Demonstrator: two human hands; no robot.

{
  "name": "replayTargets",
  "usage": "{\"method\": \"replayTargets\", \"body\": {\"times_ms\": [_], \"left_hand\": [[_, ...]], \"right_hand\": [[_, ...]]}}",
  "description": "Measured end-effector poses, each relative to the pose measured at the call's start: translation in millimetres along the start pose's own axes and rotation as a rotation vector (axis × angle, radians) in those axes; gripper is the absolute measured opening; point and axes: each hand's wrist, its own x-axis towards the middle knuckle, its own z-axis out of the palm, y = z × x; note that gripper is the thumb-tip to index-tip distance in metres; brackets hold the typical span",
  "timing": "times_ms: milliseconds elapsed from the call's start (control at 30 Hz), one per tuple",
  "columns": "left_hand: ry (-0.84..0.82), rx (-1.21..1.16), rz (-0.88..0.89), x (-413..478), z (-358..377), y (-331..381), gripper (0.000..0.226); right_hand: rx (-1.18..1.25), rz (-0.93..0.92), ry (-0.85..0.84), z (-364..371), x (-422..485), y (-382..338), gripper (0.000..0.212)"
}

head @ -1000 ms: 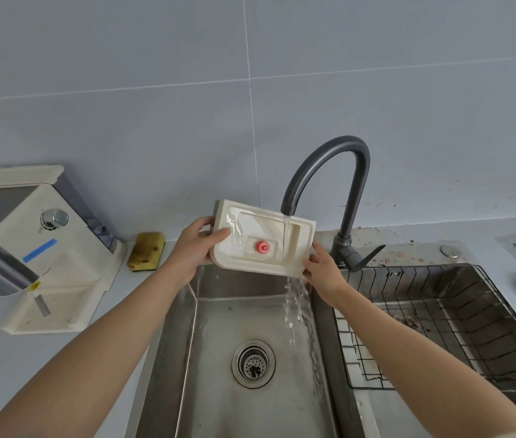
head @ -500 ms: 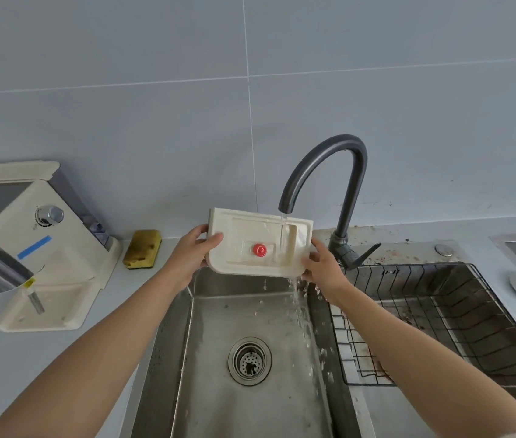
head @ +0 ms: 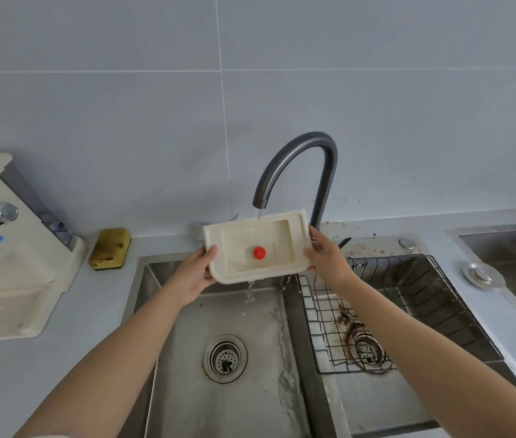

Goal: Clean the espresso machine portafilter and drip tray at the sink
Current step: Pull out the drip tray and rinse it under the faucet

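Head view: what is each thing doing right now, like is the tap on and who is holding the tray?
Drip tray, held over the sink, tilted, dripping from its lower edge.
Faucet, on, water running onto the tray.
Left hand, grips the tray's left end.
Right hand, grips the tray's right end.
Sponge, lying on the counter, untouched.
Wire rack, sitting in the right basin.

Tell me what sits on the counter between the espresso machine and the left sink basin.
A yellow sponge lies on the counter by the wall, between the espresso machine and the left sink basin; the head view shows it.
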Motion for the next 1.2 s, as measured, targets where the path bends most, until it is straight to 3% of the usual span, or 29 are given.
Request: {"method": "replayTargets", "body": {"times_ms": [400, 667, 900, 1200], "left_hand": [[-0.167, -0.077, 0.001, 13, 33, -5, 0.033], [-0.186, -0.058, 0.061, 19, 45, 7, 0.026], [-0.173, -0.078, 0.094, 21, 48, 18, 0.04], [-0.131, -0.07, 0.116, 11, 37, 27, 0.043]], "right_hand": [[-0.013, -0.075, 0.074, -38, -5, -8, 0.053], [-0.004, -0.131, 0.107, -47, -4, -16, 0.054], [-0.026, -0.161, 0.125, -47, 0, -20, 0.054], [0.019, -0.156, 0.092, -32, 0, -20, 0.056]]}}
